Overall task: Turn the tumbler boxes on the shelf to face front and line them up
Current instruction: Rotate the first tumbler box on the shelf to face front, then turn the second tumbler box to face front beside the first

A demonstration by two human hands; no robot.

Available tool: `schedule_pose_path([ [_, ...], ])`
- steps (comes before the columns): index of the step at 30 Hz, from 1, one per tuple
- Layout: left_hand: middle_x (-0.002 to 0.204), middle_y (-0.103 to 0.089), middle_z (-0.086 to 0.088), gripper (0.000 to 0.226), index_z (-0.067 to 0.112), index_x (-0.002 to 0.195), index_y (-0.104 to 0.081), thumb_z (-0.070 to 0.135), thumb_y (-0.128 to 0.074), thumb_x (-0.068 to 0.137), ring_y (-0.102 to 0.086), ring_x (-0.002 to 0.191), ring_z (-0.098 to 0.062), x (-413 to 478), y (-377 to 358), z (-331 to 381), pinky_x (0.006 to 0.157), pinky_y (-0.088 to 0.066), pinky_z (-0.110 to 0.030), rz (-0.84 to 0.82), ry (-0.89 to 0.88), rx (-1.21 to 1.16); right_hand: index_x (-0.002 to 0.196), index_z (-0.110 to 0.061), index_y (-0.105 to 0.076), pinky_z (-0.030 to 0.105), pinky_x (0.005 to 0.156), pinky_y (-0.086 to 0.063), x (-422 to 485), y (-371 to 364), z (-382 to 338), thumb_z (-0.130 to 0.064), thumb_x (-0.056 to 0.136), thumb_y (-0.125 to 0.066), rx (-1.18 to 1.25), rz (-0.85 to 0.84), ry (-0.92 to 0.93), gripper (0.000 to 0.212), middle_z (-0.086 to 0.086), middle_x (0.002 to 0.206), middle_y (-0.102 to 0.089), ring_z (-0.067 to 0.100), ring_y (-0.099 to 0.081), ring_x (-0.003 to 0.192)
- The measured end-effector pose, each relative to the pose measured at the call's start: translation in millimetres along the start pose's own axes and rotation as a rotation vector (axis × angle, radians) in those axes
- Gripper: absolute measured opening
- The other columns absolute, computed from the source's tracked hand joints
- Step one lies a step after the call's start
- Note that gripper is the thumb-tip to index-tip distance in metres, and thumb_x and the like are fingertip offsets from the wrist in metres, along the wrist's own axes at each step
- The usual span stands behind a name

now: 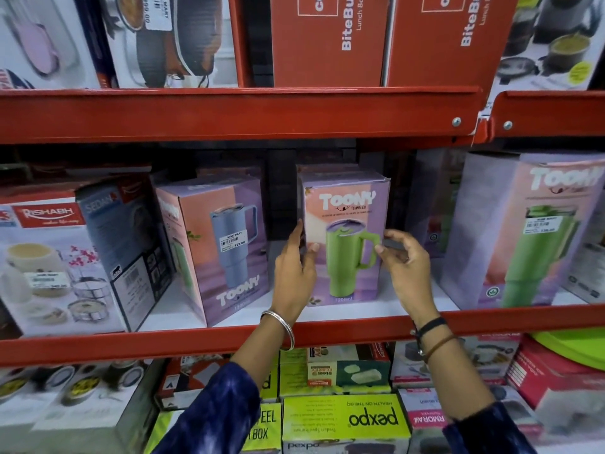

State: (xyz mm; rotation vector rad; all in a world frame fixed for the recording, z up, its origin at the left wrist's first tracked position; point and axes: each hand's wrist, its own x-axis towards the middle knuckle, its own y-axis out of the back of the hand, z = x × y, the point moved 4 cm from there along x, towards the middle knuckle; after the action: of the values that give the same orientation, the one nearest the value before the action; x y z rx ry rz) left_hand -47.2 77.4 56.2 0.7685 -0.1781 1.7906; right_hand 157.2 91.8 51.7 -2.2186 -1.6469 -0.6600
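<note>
Three purple-and-pink Toony tumbler boxes stand on the middle shelf (360, 312). The centre box (347, 237) shows a green tumbler and faces front. My left hand (294, 273) grips its left edge, thumb on the front face. My right hand (406, 260) holds its right edge, fingers curled around the side. The left box (216, 244) is turned at an angle, one corner forward, with a blue tumbler and a price sticker on its visible face. The right box (530, 231) shows a green tumbler and sits closer to the camera, partly cut off by the frame.
A Rishabh casserole box (55, 263) and a dark Sedan box (131, 244) stand left of the tumblers. Red shelf rails (229, 116) run above and below. Orange lunch boxes (327, 37) fill the upper shelf; green Pexpo boxes (347, 421) sit below.
</note>
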Motion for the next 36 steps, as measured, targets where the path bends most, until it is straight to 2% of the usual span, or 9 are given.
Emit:
schedule_pose_path([
  [6,0.089,-0.071,-0.024,0.052,0.023,0.146,-0.033,0.026,-0.05,0.097,-0.051,0.051,-0.021,4.5,-1.4,-5.9,0.056,-0.055,-0.048,-0.002,0.007,0.058,0.104,-0.016,-0.062,0.042,0.089,-0.053,-4.9,-0.7,-0.2,-0.014,0.083,-0.066,-0.012,0.001,-0.017,0.022,0.001,0.102,-0.067,0.017,-0.064,0.096],
  [8,0.098,-0.072,-0.021,0.051,0.022,0.145,-0.033,0.026,-0.05,0.097,-0.059,0.061,-0.022,3.0,-1.2,-3.4,0.063,-0.057,-0.048,-0.013,0.008,0.035,0.104,-0.014,-0.062,0.034,0.088,-0.054,-8.5,-1.1,-2.2,-0.016,0.082,-0.066,-0.007,0.003,-0.036,0.022,-0.003,0.098,-0.066,0.007,-0.063,0.092],
  [10,0.128,-0.063,-0.014,0.052,0.018,0.145,-0.032,0.025,-0.05,0.097,-0.064,0.099,-0.023,-0.7,1.9,2.4,0.09,-0.054,-0.039,-0.017,0.014,0.004,0.109,-0.013,-0.06,0.02,0.084,-0.051,-13.8,-3.5,-7.4,-0.019,0.082,-0.067,-0.023,0.02,-0.03,0.028,-0.003,0.101,-0.065,0.005,-0.061,0.095],
  [12,0.147,-0.045,-0.006,0.051,0.015,0.145,-0.031,0.022,-0.05,0.098,-0.045,0.131,-0.018,-9.5,10.5,10.7,0.108,-0.036,-0.027,0.0,-0.019,-0.009,0.113,-0.014,-0.058,0.012,0.086,-0.045,-23.4,-8.0,-18.3,-0.022,0.083,-0.067,-0.055,0.097,0.037,0.033,-0.007,0.108,-0.06,-0.002,-0.055,0.101],
  [17,0.145,-0.042,0.007,0.043,0.025,0.135,-0.04,0.01,-0.049,0.095,-0.04,0.137,-0.012,-33.3,50.8,19.3,0.113,-0.036,-0.039,0.151,-0.253,-0.08,0.116,-0.012,-0.058,0.019,0.1,-0.041,-59.4,-38.4,-58.3,-0.01,0.088,-0.058,-0.021,0.275,0.247,0.029,0.0,0.12,-0.059,0.008,-0.053,0.114],
  [20,0.142,-0.048,-0.004,0.04,0.016,0.13,-0.047,0.0,-0.049,0.093,-0.045,0.134,-0.022,-42.2,82.1,20.0,0.11,-0.04,-0.049,0.248,-0.359,-0.069,0.119,-0.016,-0.056,0.013,0.101,-0.037,-80.3,-70.7,-74.7,-0.01,0.087,-0.057,0.062,0.221,0.235,0.033,-0.009,0.121,-0.058,-0.003,-0.05,0.117],
  [23,0.139,-0.048,-0.012,0.032,0.005,0.125,-0.05,0.002,-0.047,0.093,-0.043,0.135,-0.022,-43.8,120.4,13.8,0.113,-0.035,-0.041,0.374,-0.431,-0.044,0.121,-0.023,-0.055,0.018,0.103,-0.038,-99.4,-112.2,-79.6,-0.015,0.087,-0.056,0.158,0.093,0.158,0.035,-0.01,0.125,-0.057,0.001,-0.05,0.121],
  [30,0.141,-0.04,0.002,0.039,0.025,0.13,-0.044,0.031,-0.045,0.092,-0.034,0.137,-0.015,-19.1,181.2,-44.7,0.117,-0.025,-0.038,0.366,-0.127,-0.106,0.141,-0.019,-0.036,0.028,0.11,-0.035,-123.9,-203.9,-76.4,-0.021,0.087,-0.06,0.094,-0.098,0.041,0.059,0.002,0.148,-0.041,0.001,-0.04,0.131],
  [36,0.153,-0.033,0.001,0.044,0.02,0.144,-0.032,0.019,-0.04,0.101,-0.033,0.139,-0.013,6.0,183.1,-83.9,0.119,-0.026,-0.039,0.194,0.187,-0.29,0.146,-0.013,-0.018,0.026,0.117,-0.014,-134.1,-247.3,-74.5,-0.029,0.086,-0.062,-0.119,-0.084,0.052,0.076,0.004,0.158,-0.017,0.014,-0.013,0.145],
])
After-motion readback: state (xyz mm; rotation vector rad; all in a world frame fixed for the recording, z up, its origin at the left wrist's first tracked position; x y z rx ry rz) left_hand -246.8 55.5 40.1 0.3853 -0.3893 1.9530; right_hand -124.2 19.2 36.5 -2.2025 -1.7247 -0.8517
